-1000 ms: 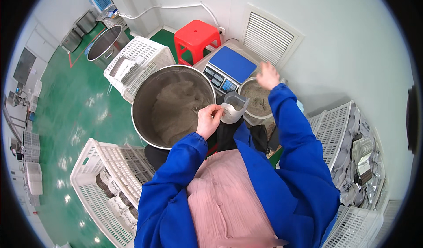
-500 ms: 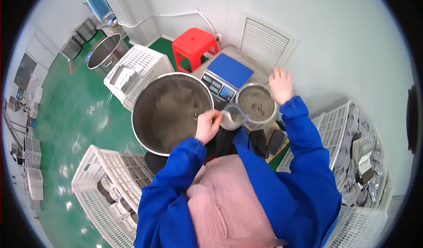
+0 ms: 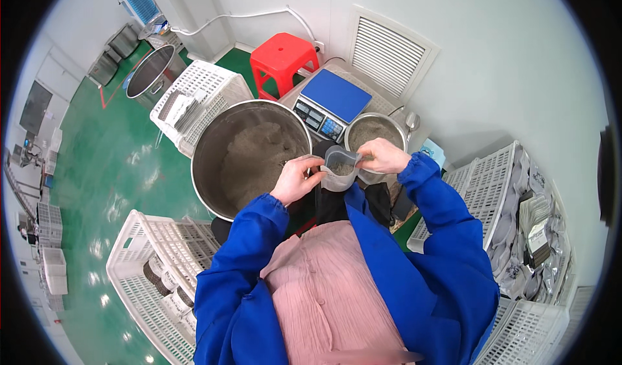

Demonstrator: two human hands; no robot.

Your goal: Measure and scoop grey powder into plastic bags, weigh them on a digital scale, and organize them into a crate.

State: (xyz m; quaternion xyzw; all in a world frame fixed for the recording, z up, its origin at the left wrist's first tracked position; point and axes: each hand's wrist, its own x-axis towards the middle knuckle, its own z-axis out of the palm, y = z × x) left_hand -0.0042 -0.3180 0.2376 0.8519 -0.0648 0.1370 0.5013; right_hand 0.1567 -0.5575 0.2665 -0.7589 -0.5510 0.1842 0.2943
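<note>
My left hand (image 3: 299, 179) pinches the left rim of a clear plastic pouch (image 3: 337, 183), and my right hand (image 3: 383, 156) grips its right rim. The pouch is held upright with its mouth spread, and some grey-brown grainy powder shows inside. Just beyond it stands a small metal pot (image 3: 350, 134) of similar powder; a metal scoop (image 3: 412, 120) lies at its right rim. To the left of my left hand is a big steel pot (image 3: 202, 171) with a heap of the same powder.
A blue-topped scale (image 3: 337, 94) sits behind the small pot, with a red stool (image 3: 283, 57) farther back. White baskets stand around me: one at lower left (image 3: 129, 261), one at far left (image 3: 210, 80), and one at right (image 3: 476, 190) holding filled pouches. A wall vent (image 3: 391, 51) is ahead.
My right hand has come back from the far right side of the small pot and taken hold of the pouch's right rim. The scoop shows now at the pot's right.
</note>
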